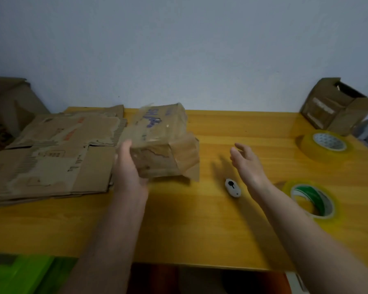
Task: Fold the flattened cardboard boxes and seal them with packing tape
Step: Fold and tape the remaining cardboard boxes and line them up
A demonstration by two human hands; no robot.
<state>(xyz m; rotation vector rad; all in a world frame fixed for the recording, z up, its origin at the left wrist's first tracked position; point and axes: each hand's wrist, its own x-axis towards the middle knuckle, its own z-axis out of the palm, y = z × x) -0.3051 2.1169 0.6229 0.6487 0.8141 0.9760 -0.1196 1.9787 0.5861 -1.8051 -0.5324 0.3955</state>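
My left hand (129, 164) grips the near left corner of a half-formed cardboard box (163, 143), its flaps loose and untaped. My right hand (245, 161) hovers to its right, fingers spread, holding nothing. Beyond my left knuckles lies the flattened stack (51, 153), unfolded. Two tape rolls (313, 200) wait past my right wrist.
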